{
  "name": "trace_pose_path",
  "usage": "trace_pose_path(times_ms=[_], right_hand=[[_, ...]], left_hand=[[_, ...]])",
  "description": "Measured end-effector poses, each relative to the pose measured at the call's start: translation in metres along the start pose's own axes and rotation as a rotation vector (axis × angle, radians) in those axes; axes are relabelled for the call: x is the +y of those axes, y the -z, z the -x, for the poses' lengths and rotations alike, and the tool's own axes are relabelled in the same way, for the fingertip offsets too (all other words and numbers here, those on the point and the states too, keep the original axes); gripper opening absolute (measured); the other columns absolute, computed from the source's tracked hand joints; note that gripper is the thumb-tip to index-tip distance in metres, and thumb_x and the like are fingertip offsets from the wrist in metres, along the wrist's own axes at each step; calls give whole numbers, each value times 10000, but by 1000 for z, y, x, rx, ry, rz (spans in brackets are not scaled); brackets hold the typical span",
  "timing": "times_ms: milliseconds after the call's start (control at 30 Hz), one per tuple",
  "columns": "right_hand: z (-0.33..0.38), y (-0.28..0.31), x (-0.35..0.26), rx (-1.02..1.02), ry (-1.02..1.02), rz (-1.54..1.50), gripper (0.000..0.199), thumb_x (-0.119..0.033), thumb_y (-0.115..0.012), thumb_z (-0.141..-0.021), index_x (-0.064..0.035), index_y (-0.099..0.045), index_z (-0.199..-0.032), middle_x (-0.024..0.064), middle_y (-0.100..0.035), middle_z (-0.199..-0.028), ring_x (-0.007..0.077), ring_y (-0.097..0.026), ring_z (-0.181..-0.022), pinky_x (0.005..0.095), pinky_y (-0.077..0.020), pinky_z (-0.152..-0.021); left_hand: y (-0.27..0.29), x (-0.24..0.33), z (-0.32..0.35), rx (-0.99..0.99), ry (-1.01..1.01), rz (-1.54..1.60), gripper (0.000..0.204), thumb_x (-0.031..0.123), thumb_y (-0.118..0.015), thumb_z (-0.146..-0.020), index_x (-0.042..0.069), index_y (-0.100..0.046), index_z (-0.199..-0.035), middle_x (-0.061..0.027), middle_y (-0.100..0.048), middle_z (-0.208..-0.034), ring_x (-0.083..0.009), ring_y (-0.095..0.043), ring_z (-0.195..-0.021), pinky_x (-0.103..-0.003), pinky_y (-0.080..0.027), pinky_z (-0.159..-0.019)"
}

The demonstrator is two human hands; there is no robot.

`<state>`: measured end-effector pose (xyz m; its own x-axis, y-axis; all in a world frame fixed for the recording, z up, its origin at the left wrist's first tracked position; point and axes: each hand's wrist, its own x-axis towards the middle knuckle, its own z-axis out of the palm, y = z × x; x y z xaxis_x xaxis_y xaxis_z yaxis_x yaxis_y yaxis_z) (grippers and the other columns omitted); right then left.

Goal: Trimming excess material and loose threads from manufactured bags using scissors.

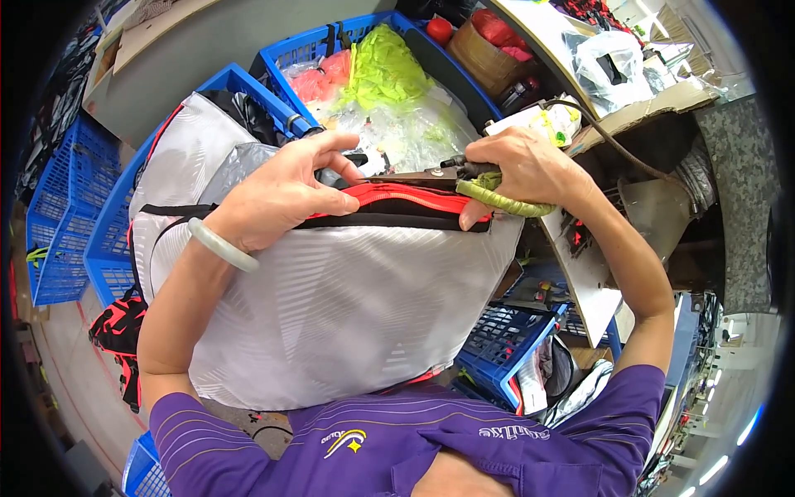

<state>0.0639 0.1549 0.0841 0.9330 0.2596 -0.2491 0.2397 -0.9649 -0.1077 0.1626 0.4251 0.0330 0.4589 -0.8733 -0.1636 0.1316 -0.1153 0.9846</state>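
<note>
A large light-grey patterned bag (331,315) with black trim lies across my front. Along its top edge runs a bright red zipper (406,195). My left hand (277,190), a pale bangle on its wrist, pinches the bag's edge at the left part of this zipper between thumb and fingers. My right hand (530,161) is closed around scissors whose handle (509,199) is wrapped in green. Their dark blades (414,176) point left, along the zipper's far side, with the tips near my left fingers. Whether the blades touch the fabric I cannot tell.
Beyond the bag stands a blue crate (286,51) of clear, red and yellow-green plastic. More blue crates stand at the left (70,207) and lower right (497,352). A white bench (584,282) is at the right, with a dark cable (617,149) hanging near my right forearm.
</note>
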Motion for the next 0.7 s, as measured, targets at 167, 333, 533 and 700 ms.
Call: trace_pose_path(times_ms=[167, 333, 533, 700], right_hand=[[2, -8, -3, 115, -38, -197, 636, -577, -765, -628, 8, -552, -757, 160, -548, -632, 285, -567, -602, 409, -435, -585], [5, -27, -23, 273, -138, -457, 507, -419, -777, -706, 8, -536, -837, 151, -560, -672, 286, -551, -630, 387, -416, -603], [-1, -38, -11, 317, -161, -498, 470, -338, -800, -697, 9, -502, -803, 106, -479, -642, 195, -454, -604, 343, -399, -588], [-48, -34, -38, 343, 110, -987, 411, -227, -765, -761, 0, -528, -1008, 77, -630, -958, 153, -588, -908, 291, -467, -789]], left_hand=[[4, -2, -3, 19, -8, -82, 608, 15, -639, -771, -71, -392, -1320, -111, -541, -1079, -102, -582, -834, -203, -481, -743], [60, 2, -3, -214, 98, -904, 219, 138, -673, -806, -57, -644, -903, -38, -596, -703, -99, -521, -683, -270, -439, -614], [135, -36, 80, 180, 112, -570, 184, 135, -678, -811, -48, -653, -801, -5, -586, -656, -65, -495, -630, -250, -409, -573], [92, -9, 88, 279, 109, -387, 106, 108, -632, -833, 13, -631, -789, 33, -587, -721, -28, -504, -666, -183, -398, -602]])
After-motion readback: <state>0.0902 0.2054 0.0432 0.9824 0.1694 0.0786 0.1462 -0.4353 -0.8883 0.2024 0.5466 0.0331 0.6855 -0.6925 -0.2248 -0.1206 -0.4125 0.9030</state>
